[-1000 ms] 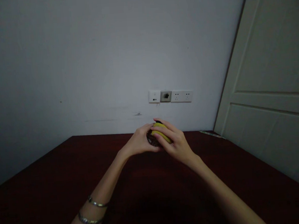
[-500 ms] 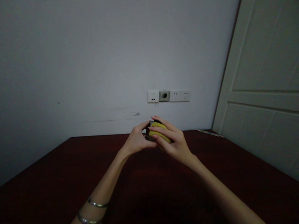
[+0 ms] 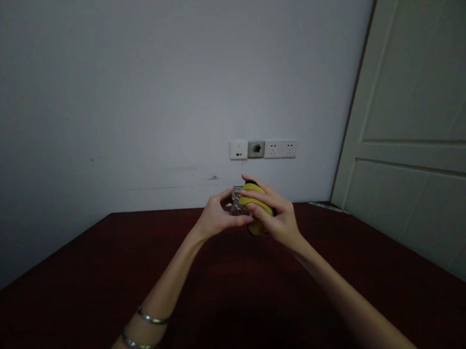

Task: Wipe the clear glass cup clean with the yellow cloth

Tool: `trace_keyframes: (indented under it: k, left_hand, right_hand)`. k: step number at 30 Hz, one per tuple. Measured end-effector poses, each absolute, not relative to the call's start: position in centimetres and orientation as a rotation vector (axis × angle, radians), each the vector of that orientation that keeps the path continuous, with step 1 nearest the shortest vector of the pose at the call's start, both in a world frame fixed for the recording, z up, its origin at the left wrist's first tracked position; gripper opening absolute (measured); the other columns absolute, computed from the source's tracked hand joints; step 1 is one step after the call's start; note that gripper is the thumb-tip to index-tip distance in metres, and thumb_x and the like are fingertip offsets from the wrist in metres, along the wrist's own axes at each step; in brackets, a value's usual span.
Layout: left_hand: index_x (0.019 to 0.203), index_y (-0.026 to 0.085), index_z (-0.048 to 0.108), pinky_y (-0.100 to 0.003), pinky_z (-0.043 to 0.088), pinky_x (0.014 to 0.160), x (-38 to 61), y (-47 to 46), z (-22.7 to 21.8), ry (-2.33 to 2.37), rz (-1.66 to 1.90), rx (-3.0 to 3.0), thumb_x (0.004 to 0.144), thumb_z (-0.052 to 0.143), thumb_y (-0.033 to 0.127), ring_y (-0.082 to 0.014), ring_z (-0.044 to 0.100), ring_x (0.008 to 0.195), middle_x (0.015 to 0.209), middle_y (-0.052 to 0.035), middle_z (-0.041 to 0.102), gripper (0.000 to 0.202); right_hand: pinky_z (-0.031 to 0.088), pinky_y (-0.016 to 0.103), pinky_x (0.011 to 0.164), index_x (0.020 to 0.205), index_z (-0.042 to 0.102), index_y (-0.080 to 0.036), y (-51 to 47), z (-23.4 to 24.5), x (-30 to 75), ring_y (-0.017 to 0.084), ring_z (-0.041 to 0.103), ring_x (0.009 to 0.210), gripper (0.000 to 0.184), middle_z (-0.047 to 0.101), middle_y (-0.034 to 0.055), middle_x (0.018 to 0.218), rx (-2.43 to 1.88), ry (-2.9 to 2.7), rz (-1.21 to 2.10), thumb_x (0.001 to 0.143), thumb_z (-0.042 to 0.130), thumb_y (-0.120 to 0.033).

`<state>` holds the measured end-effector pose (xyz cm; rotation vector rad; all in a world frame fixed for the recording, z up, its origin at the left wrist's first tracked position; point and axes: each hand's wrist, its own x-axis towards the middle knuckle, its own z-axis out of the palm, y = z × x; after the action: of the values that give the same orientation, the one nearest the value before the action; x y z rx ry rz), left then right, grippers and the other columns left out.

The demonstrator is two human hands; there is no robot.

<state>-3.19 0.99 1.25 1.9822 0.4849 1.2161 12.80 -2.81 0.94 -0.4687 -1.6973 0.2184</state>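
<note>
Both hands are raised above the far part of a dark red table (image 3: 105,290). My right hand (image 3: 278,214) is closed around a small yellow and black object (image 3: 256,205), its fingers wrapped over the top. My left hand (image 3: 216,218) pinches a small silvery piece (image 3: 237,202) that sticks out of the object's left side. What the silvery piece is stays unclear in the dim light. Two metal bangles (image 3: 146,329) ring my left wrist.
A pale wall stands just behind the table with a row of sockets (image 3: 263,149). A cream panelled door (image 3: 421,129) fills the right side. A thin flat thing (image 3: 326,206) lies at the table's far right corner.
The two hands have lifted slightly and the right hand has shifted right with the yellow object, exposing more of the silvery piece held by the left hand.
</note>
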Motion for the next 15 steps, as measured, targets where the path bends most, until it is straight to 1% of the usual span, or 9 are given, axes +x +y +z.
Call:
trace_keyframes:
  k: [4, 10, 15]
  left_hand:
    - [0.114, 0.013, 0.058, -0.034, 0.05, 0.083, -3.21, 1.17, 1.13, 0.46, 1.163, 1.963, 0.057, 0.081, 0.033, -0.0222, 0.062, 0.094, 0.11, -0.0107, 0.065, 0.065]
    - [0.114, 0.012, 0.056, -0.035, 0.05, 0.082, -3.33, 0.56, 1.79, 0.564, 1.158, 2.065, 0.059, 0.079, 0.029, -0.0221, 0.062, 0.095, 0.109, -0.0108, 0.065, 0.062]
    - [0.114, 0.013, 0.057, -0.034, 0.051, 0.08, -3.15, 0.42, 1.8, 0.603, 1.179, 2.101, 0.058, 0.08, 0.032, -0.0214, 0.062, 0.093, 0.109, -0.0102, 0.064, 0.063]
  right_hand:
    - [0.041, 0.044, 0.104, 0.105, 0.069, -0.03, -2.47, 1.09, 13.12, 0.022, 0.054, 0.12, 0.023, 0.058, 0.0015, 0.13, -0.5, -1.608, 0.29, 0.084, 0.059, -0.029]
    - [0.041, 0.047, 0.104, 0.101, 0.07, -0.031, -2.91, 1.35, 13.32, 0.023, 0.054, 0.119, 0.023, 0.057, 0.0008, 0.13, -0.452, -1.771, 0.236, 0.08, 0.064, -0.025]
    - [0.042, 0.045, 0.103, 0.102, 0.071, -0.03, -2.52, 1.3, 13.17, 0.022, 0.056, 0.117, 0.021, 0.061, 0.0026, 0.126, -0.547, -1.613, 0.282, 0.082, 0.062, -0.027]
